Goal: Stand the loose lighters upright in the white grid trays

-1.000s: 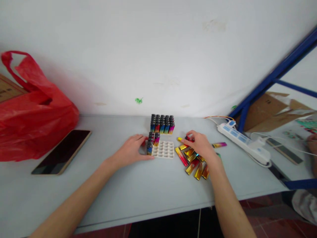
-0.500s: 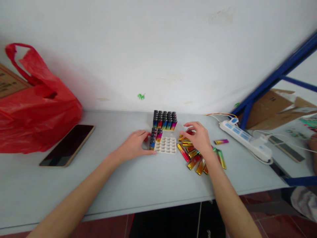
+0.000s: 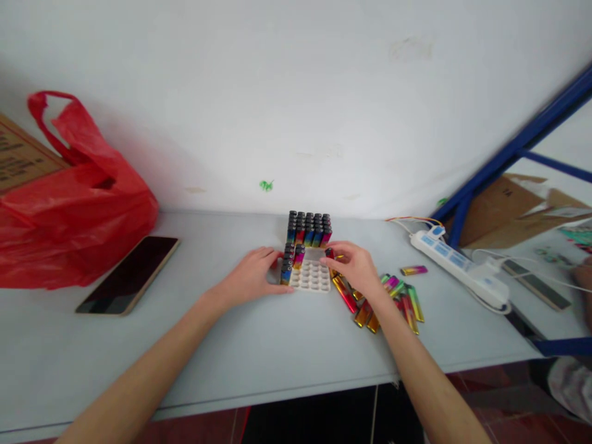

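Right grip [image 3: 354,268] masks most of its lighter [image 3: 329,253], and that forearm [image 3: 409,351] blots out part of the pile [image 3: 411,308]! Left grip [image 3: 252,274], partly lost behind the standing lighters [image 3: 286,271]. Back edge of the table [image 3: 231,351], left side, the bag [image 3: 83,222] runs off-picture, covering much of a box [image 3: 34,154] whose print [image 3: 12,163] is just a blur. Out right, a co-worker's hand [image 3: 584,275]: cut off, smeared.

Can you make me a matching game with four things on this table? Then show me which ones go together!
Things:
1. Tray with round holes
2. Lighter heap
3. Plastic bag
4. Phone

Clues:
A. Red, with a looped handle
B. Between the left hand and the right hand
C. Lying flat, dark screen up
D. Shiny, with lots of gold

Right pairs: 1-B, 2-D, 3-A, 4-C
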